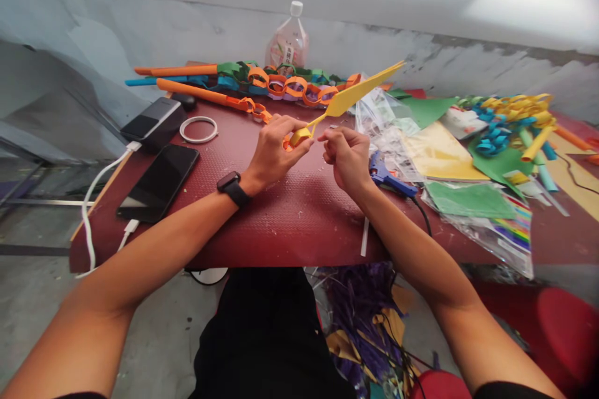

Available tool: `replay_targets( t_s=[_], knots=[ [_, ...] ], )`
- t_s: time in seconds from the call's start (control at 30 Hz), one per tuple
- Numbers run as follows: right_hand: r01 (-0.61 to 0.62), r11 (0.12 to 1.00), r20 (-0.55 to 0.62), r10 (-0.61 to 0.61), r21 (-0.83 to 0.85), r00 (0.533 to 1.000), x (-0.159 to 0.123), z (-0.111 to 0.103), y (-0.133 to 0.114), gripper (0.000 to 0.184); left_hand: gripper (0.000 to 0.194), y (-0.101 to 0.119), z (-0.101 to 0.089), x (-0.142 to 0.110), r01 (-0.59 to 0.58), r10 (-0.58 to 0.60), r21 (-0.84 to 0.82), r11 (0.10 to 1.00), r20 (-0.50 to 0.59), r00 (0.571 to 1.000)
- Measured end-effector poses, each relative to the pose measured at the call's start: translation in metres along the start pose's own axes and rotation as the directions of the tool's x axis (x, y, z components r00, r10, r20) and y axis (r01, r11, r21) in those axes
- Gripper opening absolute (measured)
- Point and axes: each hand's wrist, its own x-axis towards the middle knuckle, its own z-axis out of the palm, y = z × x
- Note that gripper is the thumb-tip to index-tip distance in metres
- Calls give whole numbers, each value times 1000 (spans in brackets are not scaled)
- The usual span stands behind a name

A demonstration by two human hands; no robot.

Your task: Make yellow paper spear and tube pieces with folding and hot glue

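Note:
My left hand [276, 149], with a black watch on its wrist, pinches a curled yellow paper strip [346, 100] whose long end sticks up to the right. An orange link of the paper chain [281, 84] sits under the same fingers, and the chain runs back across the dark red table [262, 218]. My right hand [346, 153] is closed in a loose pinch just right of the yellow loop; what its fingers hold is hidden.
A blue glue gun [388, 177] lies right of my right hand beside plastic bags and coloured paper sheets [468, 199]. Two phones [159, 181] on white cables, a tape ring [199, 129], rolled paper tubes [187, 70] and a plastic bottle [287, 40] stand left and back.

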Motion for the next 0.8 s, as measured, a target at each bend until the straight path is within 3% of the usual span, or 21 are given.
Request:
replay_targets(
  t_s=[0.17,0.37,0.6,0.8],
  knots=[
    [223,942,-79,-249,-249,965,3,-9,-1,35,16,-3,-1,1,109,-106,-99,989,32,994],
    [200,942,-1,-208,-269,978,7,-8,-3,50,19,-5,-1,1,124,-118,-118,985,53,992],
    [259,913,41,-259,-315,965,11,-11,3,46,22,-8,-5,3,115,-114,-79,990,13,993],
    [173,927,-137,-229,-332,964,36,-37,14,37,23,-14,-6,4,177,-187,-89,980,-122,975]
  ],
)
